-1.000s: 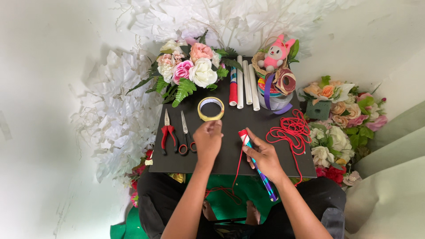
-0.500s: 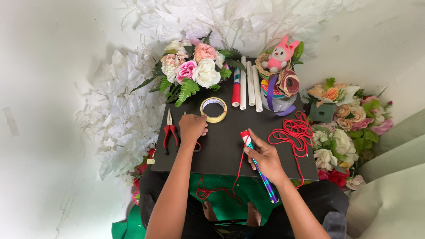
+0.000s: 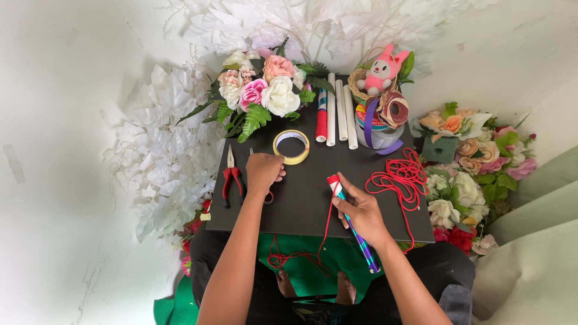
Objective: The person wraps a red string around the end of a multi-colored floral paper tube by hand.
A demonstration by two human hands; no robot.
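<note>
- Since 0.5 seconds ago, the left hand (image 3: 263, 172) has slid right from beside the red-handled pliers (image 3: 231, 178) and now covers the scissors (image 3: 267, 194), close below the tape roll (image 3: 291, 146); the right hand's hold looks unchanged.
- Pliers lie flat at the left of the dark, matt tabletop (image 3: 301, 207): hard metal jaws, rubbery handles.
- Left hand's grip is curled down over the scissors; I cannot tell whether it pinches them.
- Tape roll is a thin, pale yellow ring lying flat; it is probably light and best lifted by its rim.
- Right hand (image 3: 362, 213), near the tabletop's front edge, has its grip closed around 1 slim rolled stick of shiny blue-green paper (image 3: 352, 225) with a red and white tip. It looks light, stiff but crushable, so is best held mid-length.
- Red cord (image 3: 402, 178) loops limply at the right, trailing towards the stick; soft and easily tangled.
</note>
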